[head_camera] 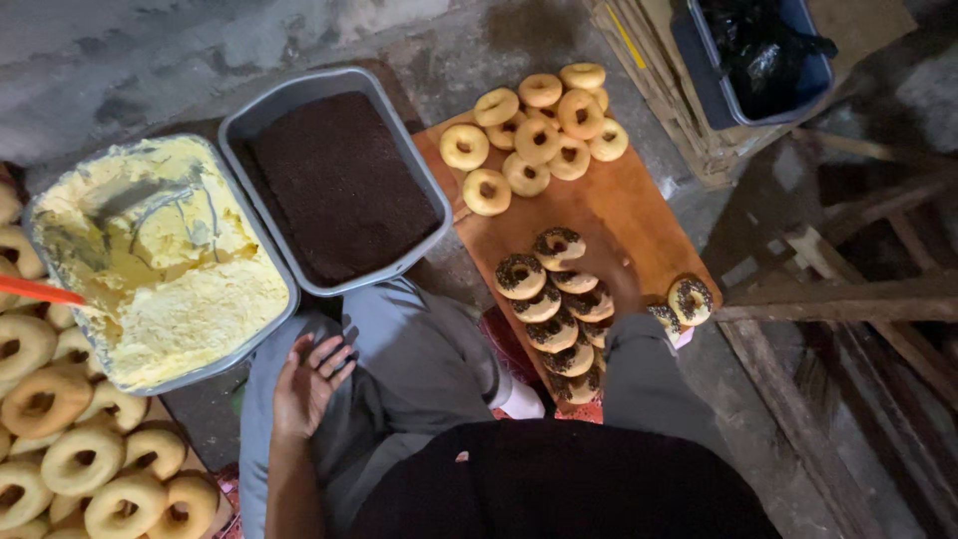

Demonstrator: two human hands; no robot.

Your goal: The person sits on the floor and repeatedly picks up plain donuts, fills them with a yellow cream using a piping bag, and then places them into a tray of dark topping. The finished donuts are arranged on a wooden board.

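While left hand rests palm-up on knee, fingers loosely spread, empty, wooden board with doughnuts lies on concrete floor; right hand unseen.

We're down on the bare concrete floor of a small, rough doughnut-making workplace. Trays of yellow cream and dark sprinkles sit beside plain doughnuts on a wooden board, with timber frames stacked alongside.

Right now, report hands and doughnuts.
Left hand open, empty, on knee. Right hand unseen. Sprinkle-topped ring doughnuts on brown wooden board. Nothing between.
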